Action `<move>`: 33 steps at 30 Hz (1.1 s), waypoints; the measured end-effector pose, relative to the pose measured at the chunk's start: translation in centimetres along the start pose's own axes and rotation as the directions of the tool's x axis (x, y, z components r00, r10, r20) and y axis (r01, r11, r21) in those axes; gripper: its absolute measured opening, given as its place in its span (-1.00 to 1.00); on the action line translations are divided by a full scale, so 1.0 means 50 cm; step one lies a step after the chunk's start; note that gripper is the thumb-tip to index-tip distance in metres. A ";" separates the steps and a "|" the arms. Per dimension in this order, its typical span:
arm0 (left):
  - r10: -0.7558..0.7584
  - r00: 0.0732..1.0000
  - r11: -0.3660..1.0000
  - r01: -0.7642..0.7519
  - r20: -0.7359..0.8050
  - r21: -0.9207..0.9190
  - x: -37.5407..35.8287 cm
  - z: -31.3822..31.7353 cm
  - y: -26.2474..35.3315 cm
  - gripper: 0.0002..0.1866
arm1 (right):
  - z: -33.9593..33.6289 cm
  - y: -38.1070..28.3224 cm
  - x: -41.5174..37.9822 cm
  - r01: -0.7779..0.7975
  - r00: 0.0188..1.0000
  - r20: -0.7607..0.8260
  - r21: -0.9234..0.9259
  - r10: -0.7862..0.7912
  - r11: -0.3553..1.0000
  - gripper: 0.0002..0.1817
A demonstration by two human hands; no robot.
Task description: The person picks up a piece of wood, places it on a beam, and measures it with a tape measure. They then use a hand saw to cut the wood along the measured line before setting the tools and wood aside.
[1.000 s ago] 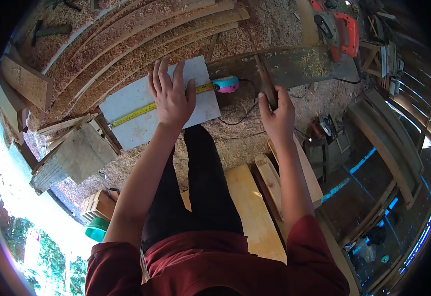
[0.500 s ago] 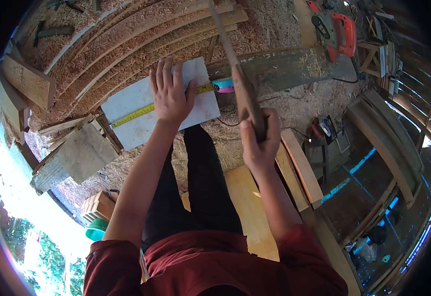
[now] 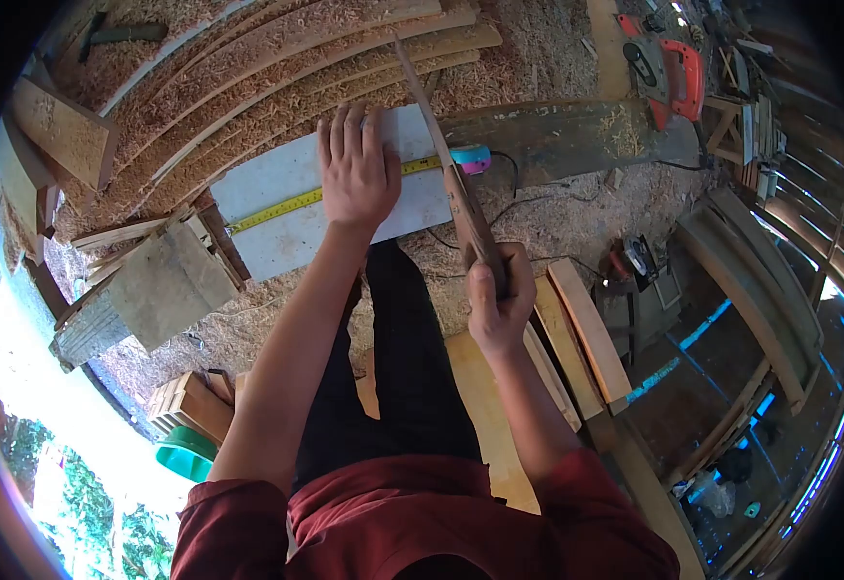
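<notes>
My left hand (image 3: 359, 169) lies flat on a pale grey board (image 3: 277, 246), fingers stretched out and close together. Under that palm runs the yellow blade of a tape measure (image 3: 277, 210), drawn out along the board; its blue and pink case (image 3: 470, 159) is at the right end. In my right hand (image 3: 501, 300) is a long, narrow-bladed tool with a wooden handle (image 3: 470, 217), my fingers wrapped round the grip. The tool points up and away, its blade (image 3: 417, 87) crossing over the board's right edge in this view.
Behind the board lie several curved planks (image 3: 296, 68) among wood shavings. A red power tool (image 3: 673, 82) rests at the far right end of a dark plank (image 3: 557, 145). Wood offcuts (image 3: 175, 285) are piled at the left, near a green tub (image 3: 187, 452). A dark cord trails right of the board.
The right hand has lowered the tool and brought its blade left, over the board's right edge. My left hand stays flat on the board. The whole view has shifted slightly.
</notes>
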State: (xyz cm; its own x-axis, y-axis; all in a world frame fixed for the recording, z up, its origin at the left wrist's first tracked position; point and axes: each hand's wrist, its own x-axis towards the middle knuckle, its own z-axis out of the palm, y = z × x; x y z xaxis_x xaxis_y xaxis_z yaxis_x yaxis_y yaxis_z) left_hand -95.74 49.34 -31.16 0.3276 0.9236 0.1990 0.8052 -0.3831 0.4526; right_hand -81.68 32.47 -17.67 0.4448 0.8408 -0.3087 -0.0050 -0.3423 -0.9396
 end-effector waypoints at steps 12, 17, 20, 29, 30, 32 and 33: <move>-0.012 1.000 1.000 0.012 0.014 -0.004 0.002 -0.012 0.011 -0.26 | 0.004 0.048 -0.069 0.075 0.991 -0.112 0.026 -0.071 0.997 -0.73; 0.006 0.997 0.998 -0.011 0.073 0.064 0.002 -0.021 0.016 -0.14 | -0.011 0.087 -0.109 0.098 0.985 -0.139 -0.024 -0.100 0.995 -0.72; 0.031 0.998 0.994 -0.035 0.047 0.102 0.000 -0.011 0.016 -0.16 | -0.007 0.075 -0.121 0.067 0.993 -0.105 0.100 -0.056 0.993 -0.69; 0.041 0.997 0.993 -0.048 0.066 0.107 0.001 -0.005 0.015 -0.19 | -0.011 0.121 -0.103 0.000 0.997 -0.072 0.199 0.014 0.980 -0.65; 0.036 0.997 0.993 -0.044 0.068 0.114 -0.001 -0.006 0.015 -0.19 | -0.009 0.141 -0.096 0.007 0.996 -0.088 0.152 0.006 0.988 -0.65; 0.044 0.997 0.989 -0.053 0.065 0.139 0.000 -0.005 0.018 -0.20 | -0.016 0.172 -0.094 0.014 0.995 -0.101 0.106 -0.004 0.994 -0.66; 0.042 0.997 0.988 -0.051 0.062 0.145 0.002 -0.004 0.017 -0.20 | -0.017 0.179 -0.090 0.059 0.994 -0.096 0.058 -0.053 0.997 -0.66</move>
State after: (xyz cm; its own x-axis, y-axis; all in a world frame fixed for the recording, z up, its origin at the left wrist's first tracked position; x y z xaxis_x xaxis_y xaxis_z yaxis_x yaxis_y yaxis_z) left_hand -95.11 49.13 -30.59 0.3912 0.9056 0.1638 0.8506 -0.4237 0.3114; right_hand -82.98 25.27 -24.58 0.5286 0.8135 -0.2425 -0.0306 -0.2672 -0.9632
